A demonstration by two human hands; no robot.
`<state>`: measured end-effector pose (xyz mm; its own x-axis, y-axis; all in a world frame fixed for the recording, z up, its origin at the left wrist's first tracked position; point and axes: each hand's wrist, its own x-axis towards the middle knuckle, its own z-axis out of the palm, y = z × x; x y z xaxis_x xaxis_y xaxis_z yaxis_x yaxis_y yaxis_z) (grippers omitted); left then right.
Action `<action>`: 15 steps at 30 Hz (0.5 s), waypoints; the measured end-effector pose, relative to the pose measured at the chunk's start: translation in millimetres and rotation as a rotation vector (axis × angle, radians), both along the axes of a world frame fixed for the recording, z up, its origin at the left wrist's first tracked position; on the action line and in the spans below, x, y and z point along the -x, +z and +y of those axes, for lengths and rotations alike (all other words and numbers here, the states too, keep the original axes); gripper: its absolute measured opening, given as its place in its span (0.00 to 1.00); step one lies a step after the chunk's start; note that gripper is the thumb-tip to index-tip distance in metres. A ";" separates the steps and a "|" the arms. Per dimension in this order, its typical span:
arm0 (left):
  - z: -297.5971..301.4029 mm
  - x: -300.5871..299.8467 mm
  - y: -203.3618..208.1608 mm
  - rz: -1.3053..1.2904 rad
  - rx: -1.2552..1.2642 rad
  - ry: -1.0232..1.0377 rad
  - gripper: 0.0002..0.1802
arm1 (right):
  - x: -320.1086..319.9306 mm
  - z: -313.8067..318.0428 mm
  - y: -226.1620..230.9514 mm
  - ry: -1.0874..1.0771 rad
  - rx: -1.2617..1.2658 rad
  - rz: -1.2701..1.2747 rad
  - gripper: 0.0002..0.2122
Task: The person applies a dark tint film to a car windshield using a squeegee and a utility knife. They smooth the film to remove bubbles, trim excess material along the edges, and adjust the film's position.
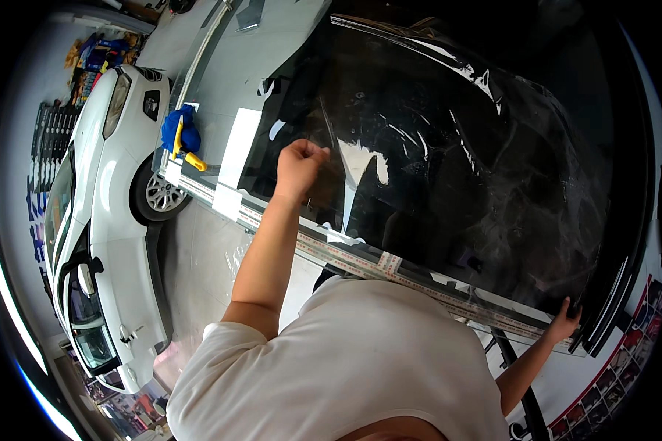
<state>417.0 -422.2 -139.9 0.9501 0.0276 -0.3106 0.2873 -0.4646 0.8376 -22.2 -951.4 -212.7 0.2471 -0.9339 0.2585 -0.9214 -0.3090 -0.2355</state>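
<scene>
A wide sheet of dark glossy film (419, 198) lies wrinkled over a glass-topped table (224, 81), bright reflections on it. My left hand (300, 167) is closed in a pinch above the film, beside a slanting edge or crease and a pale triangular patch. What sits between its fingertips is too small to make out. Far to the right, my right hand (563, 325) grips the film's near right corner, thumb on top; the other fingers are partly hidden. Left of my hands, a yellow-handled tool (193, 160) rests against a bunched blue cloth (187, 129) on the table's edge.
Printed measuring strips (331, 257) run along the table's near edge, close to my body. A white car (118, 213) stands to the left, beyond the tiled floor (198, 272). Long dark rails (614, 301) border the right side, near a picture-covered panel (614, 364).
</scene>
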 end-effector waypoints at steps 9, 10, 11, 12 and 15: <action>14.3 -3.3 22.0 0.143 0.151 -0.040 0.12 | 5.9 -19.8 4.8 -0.021 -0.430 -0.103 0.25; 16.8 -3.6 19.1 0.172 0.136 -0.029 0.12 | 7.2 -20.3 0.1 0.021 -0.331 -0.140 0.24; 16.9 -3.3 15.2 0.204 0.123 -0.018 0.12 | 6.4 -18.4 -2.8 0.062 -0.229 -0.174 0.24; 17.1 -3.3 13.5 0.237 0.110 -0.007 0.12 | 5.5 -16.7 -4.8 0.103 -0.127 -0.207 0.24; 14.7 -3.5 13.0 0.286 0.166 -0.001 0.11 | 4.6 -16.1 3.1 0.073 -0.115 -0.093 0.23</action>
<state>420.4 -407.4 -126.9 0.8238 -0.0466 -0.5649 0.5212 -0.3293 0.7873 -26.8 -967.6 -209.7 0.2950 -0.9393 0.1753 -0.8704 -0.3399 -0.3562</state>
